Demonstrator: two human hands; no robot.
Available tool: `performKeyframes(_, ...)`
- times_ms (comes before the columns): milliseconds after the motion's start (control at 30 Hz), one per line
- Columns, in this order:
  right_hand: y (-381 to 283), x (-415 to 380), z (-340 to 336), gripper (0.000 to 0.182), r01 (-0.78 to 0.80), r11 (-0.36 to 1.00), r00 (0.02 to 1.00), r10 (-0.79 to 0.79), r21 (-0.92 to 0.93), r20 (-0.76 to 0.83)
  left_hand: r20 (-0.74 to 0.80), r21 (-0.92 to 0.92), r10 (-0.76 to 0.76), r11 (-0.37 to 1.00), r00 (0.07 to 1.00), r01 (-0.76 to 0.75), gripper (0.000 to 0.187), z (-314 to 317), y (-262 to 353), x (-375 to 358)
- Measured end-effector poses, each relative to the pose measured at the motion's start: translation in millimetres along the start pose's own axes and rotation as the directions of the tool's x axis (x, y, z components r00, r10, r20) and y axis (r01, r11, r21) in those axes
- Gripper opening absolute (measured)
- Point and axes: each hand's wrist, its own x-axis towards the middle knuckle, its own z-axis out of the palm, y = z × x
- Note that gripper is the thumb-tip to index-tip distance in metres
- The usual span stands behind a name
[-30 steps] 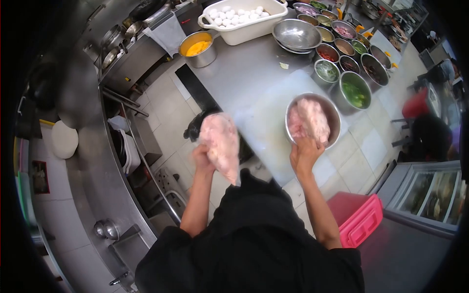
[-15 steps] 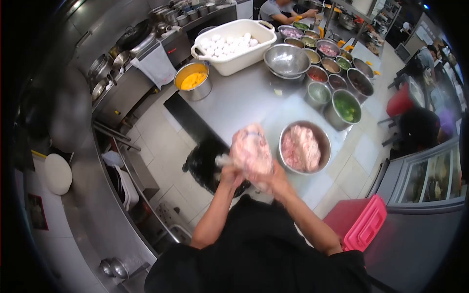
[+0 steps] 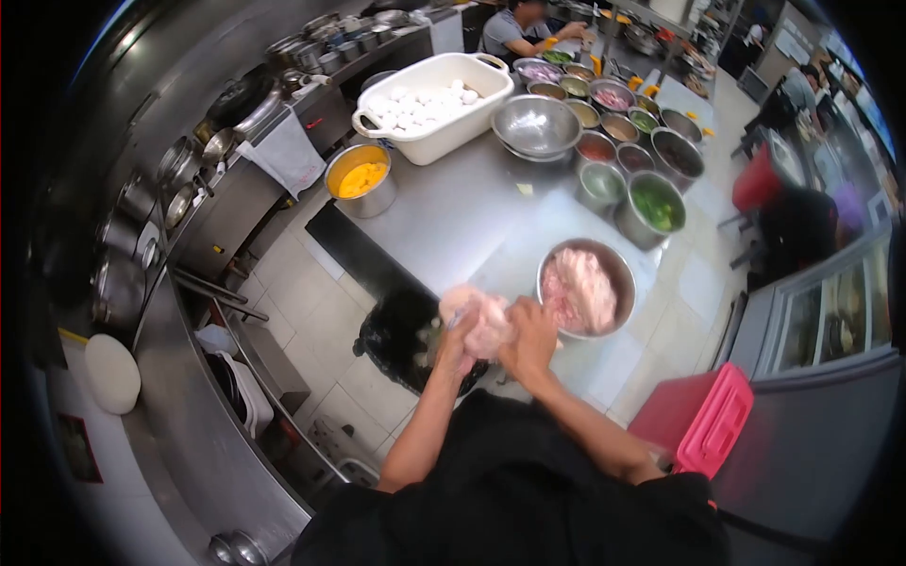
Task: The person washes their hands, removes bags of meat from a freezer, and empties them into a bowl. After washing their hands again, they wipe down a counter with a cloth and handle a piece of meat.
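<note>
Between my two hands is a bag of pale pink raw meat (image 3: 483, 324), held just off the near edge of the steel table. My left hand (image 3: 455, 347) is closed around its left side. On its right side, my right hand (image 3: 530, 338) has its fingers closed on the bag. A steel bowl (image 3: 630, 316) with more pink meat (image 3: 585, 288) stands right beside my right hand, on a pale board (image 3: 510, 269). Below my left hand, a black garbage bag (image 3: 392, 341) hangs at the table's edge.
A white tub (image 3: 429, 141) of eggs and a pot (image 3: 370, 200) of yellow liquid stand farther back. Steel bowls (image 3: 538, 127) and several containers of cut ingredients line the right. A red bin (image 3: 694, 415) is at the right. A person (image 3: 517, 30) sits beyond the table.
The meat bag has come lower and looks more bunched. My right hand has shifted up over its right side. The camera view has turned slightly.
</note>
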Motion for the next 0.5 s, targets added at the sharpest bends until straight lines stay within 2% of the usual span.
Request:
performKeyframes(133,3,-6,9,0.033,0.010,1.000,1.000,-0.010,-0.025,0.015,-0.074,-0.095,-0.006,0.995,0.997,-0.001,0.045,-11,-13,-1)
performKeyframes(167,5,-9,14,0.028,0.034,0.999,0.999,-0.035,-0.017,-0.038,-0.078,-0.085,0.022,0.996,0.997,-0.029,0.045,-13,-14,-3)
performKeyframes(267,1,-10,13,0.020,0.066,0.998,0.997,-0.066,0.001,-0.034,-0.079,-0.117,0.070,0.990,0.994,-0.079,0.045,-13,-14,-10)
performKeyframes(367,-13,-6,2,0.013,0.037,0.995,0.996,-0.030,0.090,-0.078,-0.052,-0.153,0.090,0.983,0.995,-0.097,0.044,-12,-13,-12)
performKeyframes(433,-7,-2,1,0.005,0.139,0.987,0.990,-0.136,0.082,-0.045,-0.043,-0.172,0.092,0.980,0.995,-0.098,0.044,-12,-11,-14)
performKeyframes(467,-6,3,0,0.007,0.193,0.978,0.981,-0.192,0.080,-0.029,-0.049,-0.170,0.090,0.981,0.995,-0.097,0.043,-12,-9,-15)
performKeyframes(500,-7,7,-2,0.012,0.188,0.974,0.982,-0.182,0.123,-0.058,-0.057,-0.167,0.089,0.981,0.994,-0.098,0.042,-11,-7,-16)
